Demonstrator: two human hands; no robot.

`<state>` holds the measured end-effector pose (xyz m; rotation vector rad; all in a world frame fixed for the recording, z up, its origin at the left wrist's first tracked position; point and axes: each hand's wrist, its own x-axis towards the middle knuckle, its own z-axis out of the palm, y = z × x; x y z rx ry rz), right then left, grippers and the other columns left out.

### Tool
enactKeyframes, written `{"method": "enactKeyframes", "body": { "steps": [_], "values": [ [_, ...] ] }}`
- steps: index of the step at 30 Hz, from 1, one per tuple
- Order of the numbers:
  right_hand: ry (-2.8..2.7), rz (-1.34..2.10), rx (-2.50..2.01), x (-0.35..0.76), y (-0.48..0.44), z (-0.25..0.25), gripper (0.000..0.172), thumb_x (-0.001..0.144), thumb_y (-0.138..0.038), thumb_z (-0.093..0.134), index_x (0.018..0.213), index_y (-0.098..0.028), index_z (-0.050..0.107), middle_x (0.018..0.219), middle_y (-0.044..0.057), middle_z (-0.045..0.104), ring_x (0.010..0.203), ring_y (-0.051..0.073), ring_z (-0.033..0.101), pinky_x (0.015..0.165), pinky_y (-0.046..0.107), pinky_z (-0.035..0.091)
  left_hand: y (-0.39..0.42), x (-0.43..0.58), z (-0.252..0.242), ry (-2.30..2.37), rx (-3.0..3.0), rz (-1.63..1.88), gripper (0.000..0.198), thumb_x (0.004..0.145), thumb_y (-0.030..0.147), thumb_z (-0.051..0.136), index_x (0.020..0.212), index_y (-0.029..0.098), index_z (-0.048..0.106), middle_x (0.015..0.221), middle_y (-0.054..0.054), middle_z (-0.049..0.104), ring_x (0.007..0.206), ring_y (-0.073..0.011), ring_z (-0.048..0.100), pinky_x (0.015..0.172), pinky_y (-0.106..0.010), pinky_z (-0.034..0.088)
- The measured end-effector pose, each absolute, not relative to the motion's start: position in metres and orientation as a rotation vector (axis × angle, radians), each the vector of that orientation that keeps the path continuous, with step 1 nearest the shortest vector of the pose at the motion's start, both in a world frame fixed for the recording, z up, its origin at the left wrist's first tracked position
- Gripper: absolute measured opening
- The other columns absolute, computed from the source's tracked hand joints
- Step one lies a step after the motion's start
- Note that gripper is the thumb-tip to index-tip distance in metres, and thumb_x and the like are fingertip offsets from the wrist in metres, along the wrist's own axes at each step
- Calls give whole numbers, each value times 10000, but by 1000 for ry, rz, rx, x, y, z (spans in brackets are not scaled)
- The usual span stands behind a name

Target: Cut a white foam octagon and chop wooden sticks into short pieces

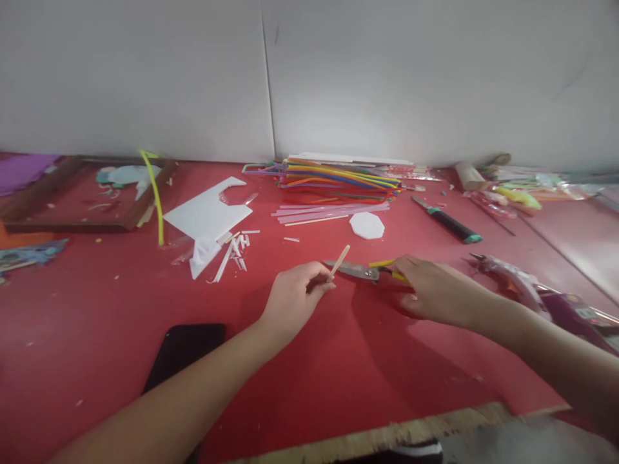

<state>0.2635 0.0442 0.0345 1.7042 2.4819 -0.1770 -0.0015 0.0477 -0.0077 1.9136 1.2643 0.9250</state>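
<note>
A short wooden craft stick stands tilted between the thumb and fingers of my left hand, which are closed on its lower end. My right hand is wrapped round the yellow handles of a pair of metal snips. The grey blades point left, and their tip lies just behind the stick and close to my left fingertips. From this view I cannot tell whether blade and stick touch. Beyond both hands lies a white octagonal piece.
A white cut sheet and white scraps lie left of centre. Behind are coloured pipe cleaners and pink strips. At right are a utility knife and a glue gun. A black phone lies near my left forearm.
</note>
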Motion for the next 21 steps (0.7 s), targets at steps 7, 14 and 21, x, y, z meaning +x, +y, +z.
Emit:
{"method": "enactKeyframes", "body": {
  "steps": [7,14,21],
  "values": [
    [2519,84,1818,287,31,53,206,837,-418,571,915,-232,612,912,102,718,736,257,678,567,343,445,48,0,-9,1244,1942,970,42,822,192,675,813,228,654,807,25,730,730,-138,678,689,-242,528],
    [2711,62,1607,294,27,59,160,824,-353,583,900,-234,659,881,79,728,823,241,689,630,317,499,47,-1,-14,1231,2005,976,99,866,185,612,864,234,698,825,4,719,727,-139,659,695,-262,524],
    [2716,-43,1583,298,31,46,200,860,-400,591,879,-206,637,897,92,712,868,248,677,705,346,489,47,-2,-15,1218,2038,975,108,872,182,600,856,229,696,800,8,713,715,-128,652,679,-242,514]
  ]
}}
